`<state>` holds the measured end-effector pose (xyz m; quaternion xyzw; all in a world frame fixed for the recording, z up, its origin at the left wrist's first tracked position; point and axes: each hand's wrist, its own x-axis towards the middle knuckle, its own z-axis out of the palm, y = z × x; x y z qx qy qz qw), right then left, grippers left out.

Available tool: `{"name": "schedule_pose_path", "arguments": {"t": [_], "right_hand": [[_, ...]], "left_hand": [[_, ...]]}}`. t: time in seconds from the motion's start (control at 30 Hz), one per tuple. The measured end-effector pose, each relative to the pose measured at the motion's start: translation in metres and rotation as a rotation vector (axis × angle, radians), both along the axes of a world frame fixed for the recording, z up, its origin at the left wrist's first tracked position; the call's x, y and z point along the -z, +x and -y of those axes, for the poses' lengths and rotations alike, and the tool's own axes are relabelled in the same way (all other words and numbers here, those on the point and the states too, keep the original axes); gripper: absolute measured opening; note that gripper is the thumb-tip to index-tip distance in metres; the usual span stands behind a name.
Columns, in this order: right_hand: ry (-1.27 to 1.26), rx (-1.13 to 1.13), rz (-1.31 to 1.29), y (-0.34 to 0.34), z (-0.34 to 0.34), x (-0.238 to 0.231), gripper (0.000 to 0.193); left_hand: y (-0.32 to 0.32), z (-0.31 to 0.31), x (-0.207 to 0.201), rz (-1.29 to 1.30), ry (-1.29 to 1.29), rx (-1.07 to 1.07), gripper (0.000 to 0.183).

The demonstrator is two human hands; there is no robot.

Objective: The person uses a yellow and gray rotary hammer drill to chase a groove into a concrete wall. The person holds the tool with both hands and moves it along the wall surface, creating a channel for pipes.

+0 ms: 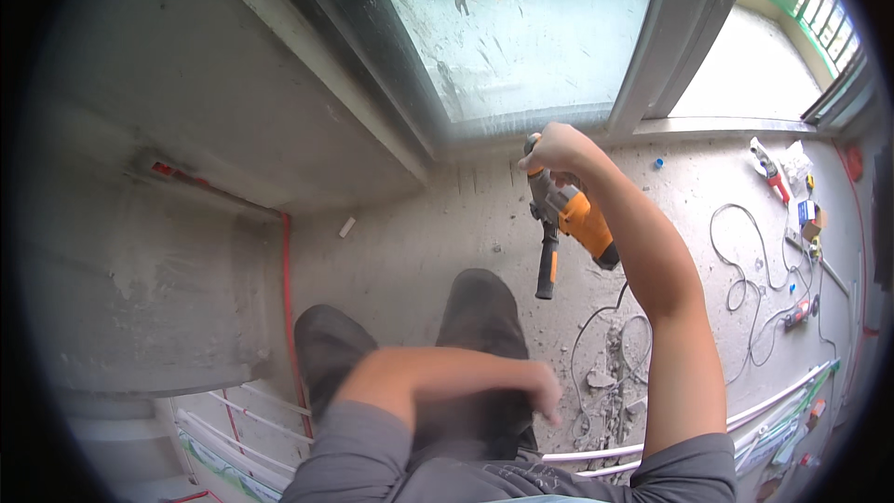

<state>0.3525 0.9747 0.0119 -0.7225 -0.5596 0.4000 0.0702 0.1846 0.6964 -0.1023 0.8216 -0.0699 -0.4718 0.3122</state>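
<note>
My right hand [566, 149], at the end of an outstretched arm, is wrapped round the upper end of an orange and black rotary hammer drill [582, 224]. Its black side handle [548, 270] with an orange stripe hangs down, held by neither hand. The drill is over the floor, close to the base of the glass door. My left hand [547, 391] is bent across in front of my body near my knee, apart from the drill. Motion smears its fingers. A dark power cord [596, 313] runs below the drill.
Broken rubble [603, 378] lies by a groove in the concrete floor. At right are a coiled cable [740, 293], a red power tool [778, 188] and a red grinder-like tool [799, 313]. White pipes [596, 455] lie close to me. A dirty glass pane [540, 47] stands ahead.
</note>
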Motion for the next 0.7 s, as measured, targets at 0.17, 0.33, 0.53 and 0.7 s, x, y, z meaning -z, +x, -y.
{"name": "schedule_pose_path", "arguments": {"t": [0.17, 0.33, 0.53, 0.7], "right_hand": [[-0.052, 0.059, -0.003, 0.017, 0.005, -0.010, 0.034], [-0.019, 0.132, -0.075, 0.041, 0.029, -0.006, 0.032], [-0.055, 0.330, -0.174, 0.059, 0.083, -0.002, 0.026], [-0.150, 0.378, -0.169, 0.041, 0.137, 0.002, 0.027]], "left_hand": [[-0.064, -0.050, -0.059, 0.034, -0.074, -0.012, 0.055], [-0.090, -0.078, -0.020, 0.226, -0.131, 0.014, 0.036], [-0.106, -0.109, -0.002, 0.838, -0.505, 0.188, 0.023], [-0.096, -0.136, 0.014, 1.178, -0.968, 0.244, 0.028]]}}
